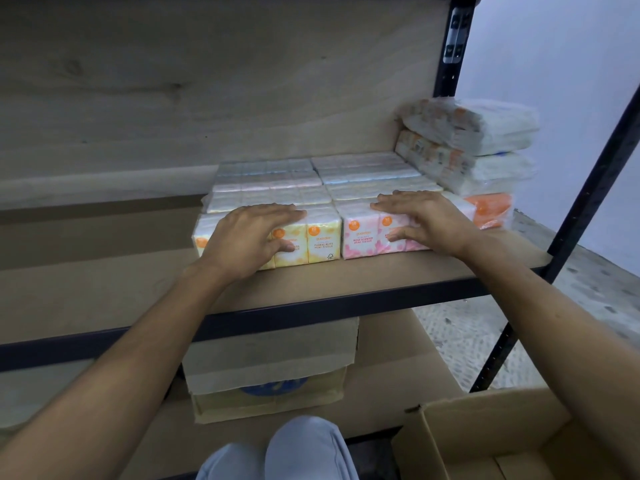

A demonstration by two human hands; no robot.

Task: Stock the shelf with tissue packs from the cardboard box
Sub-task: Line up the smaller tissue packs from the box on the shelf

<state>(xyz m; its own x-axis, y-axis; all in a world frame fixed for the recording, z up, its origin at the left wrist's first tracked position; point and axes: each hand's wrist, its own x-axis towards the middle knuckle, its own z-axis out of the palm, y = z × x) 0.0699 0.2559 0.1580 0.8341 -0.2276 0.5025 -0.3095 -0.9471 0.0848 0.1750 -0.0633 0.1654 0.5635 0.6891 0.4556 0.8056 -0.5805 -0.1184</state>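
Left hand [252, 233] and right hand [422, 220] press flat, grip apart, on the front tissue packs [323, 242]. An uneven shove could skew the rows or topple the leaning stack [485, 147].

On a wooden shelf [381, 278], the left hand [249, 233] lies flat over a yellow tissue pack [323, 239] and the right hand [426, 220] over a pink tissue pack [360, 237] beside it. A cardboard box [485, 431] sits open at lower right.
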